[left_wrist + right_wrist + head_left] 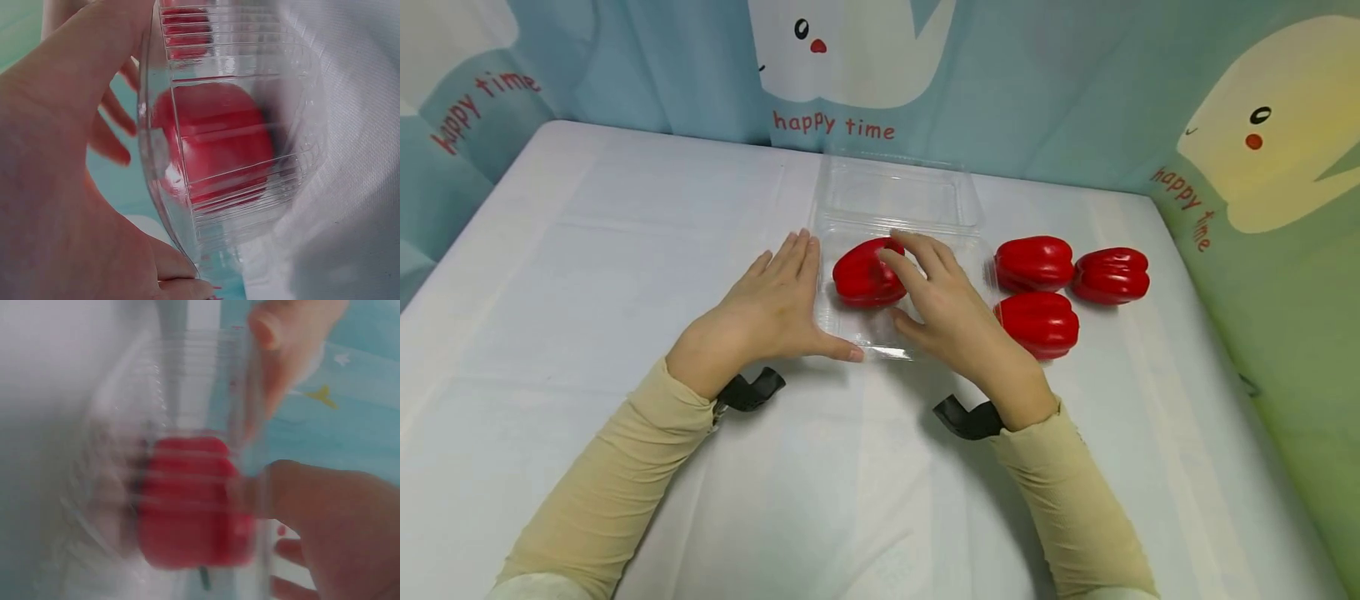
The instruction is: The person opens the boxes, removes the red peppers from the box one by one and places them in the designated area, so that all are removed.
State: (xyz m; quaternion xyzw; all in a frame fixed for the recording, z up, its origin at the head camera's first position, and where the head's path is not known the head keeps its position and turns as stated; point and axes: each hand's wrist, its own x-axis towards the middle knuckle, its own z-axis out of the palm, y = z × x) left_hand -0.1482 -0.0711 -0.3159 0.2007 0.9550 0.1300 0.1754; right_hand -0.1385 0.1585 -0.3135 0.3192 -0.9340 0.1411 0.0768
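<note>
A red bell pepper (861, 275) lies on its side in a clear plastic clamshell box (880, 333). My left hand (775, 308) has its fingers straight along the box's left wall, thumb stretched along the front rim. Through that wall the pepper (215, 144) shows in the left wrist view. My right hand (951, 304) reaches over the box's right side, fingers spread and bent around the pepper's stem end, partly hiding it. In the blurred right wrist view, the right thumb overlaps the pepper (187, 512), while the other fingers show above the rim.
The box's hinged lid (895, 192) lies folded back behind it. Three more red peppers sit right of the box: one near it (1035, 262), one farther right (1112, 275), one in front (1041, 323). A printed curtain (1037, 100) borders the white-covered table (550, 333).
</note>
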